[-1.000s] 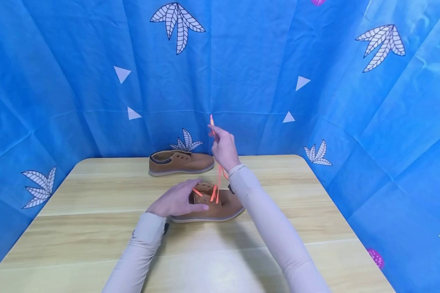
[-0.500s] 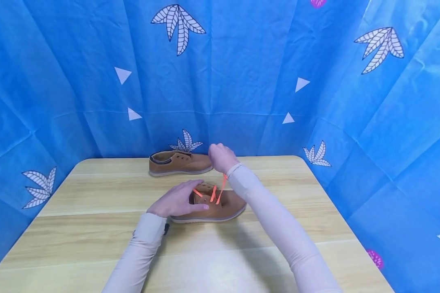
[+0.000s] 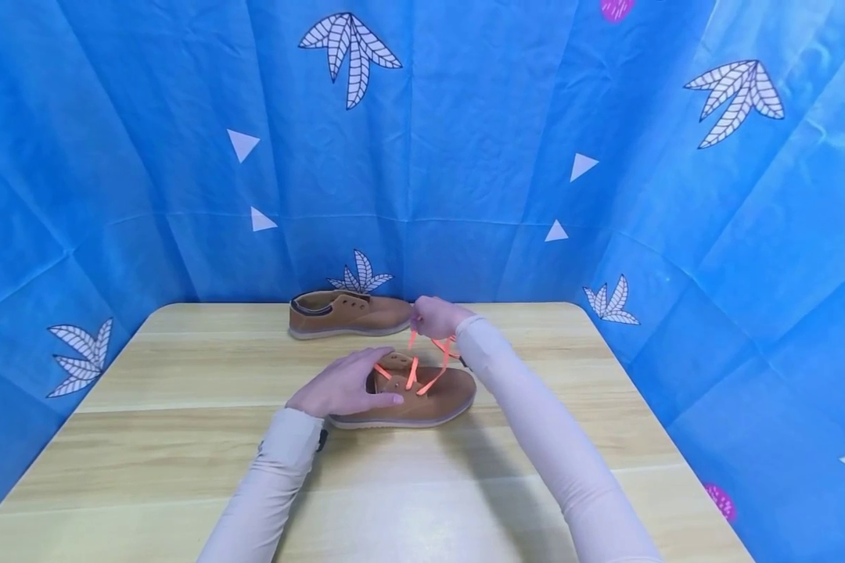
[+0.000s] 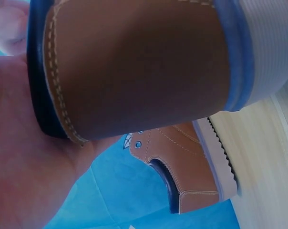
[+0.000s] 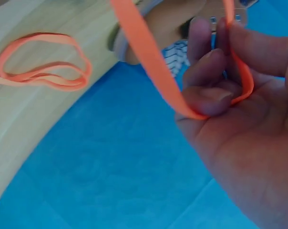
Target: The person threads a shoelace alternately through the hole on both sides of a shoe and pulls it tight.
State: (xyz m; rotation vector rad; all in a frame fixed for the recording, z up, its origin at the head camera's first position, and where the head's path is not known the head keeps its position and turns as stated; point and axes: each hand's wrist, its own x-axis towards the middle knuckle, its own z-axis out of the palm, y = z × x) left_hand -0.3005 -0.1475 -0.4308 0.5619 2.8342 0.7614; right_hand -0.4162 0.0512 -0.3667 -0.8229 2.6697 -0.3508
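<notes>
While the bare left hand (image 3: 341,385) holds a low brown leather-look shoe (image 3: 429,407) at its heel and collar, thumb laid along the near side, the bare right hand (image 3: 438,317) grasps a flat, ribbon-like orange lace (image 5: 147,52), which is pinched at the thumb and bent round beneath the curled fingers. The held shoe sits sole-down near the middle of the pale wood-grain tabletop (image 3: 183,469), toe toward the person's right, with the lace strung loosely across its front.

Slack looks the likeliest source of trouble: spare lace hangs in loose loops beside the right wrist, and a pull through them could draw them into a knot or snag them on the sleeve cuff (image 3: 472,324). A hard tug might also slide a strand back out of a hole, or tip the shoe if the left hand's hold is light; how firmly it presses cannot be told. Being flat, the lace could twist and bunch. A second brown leather-look shoe (image 3: 366,319) lies just beyond, its toe close by the right hand, so a sideways swing could nudge it; whether they touch is unclear.
</notes>
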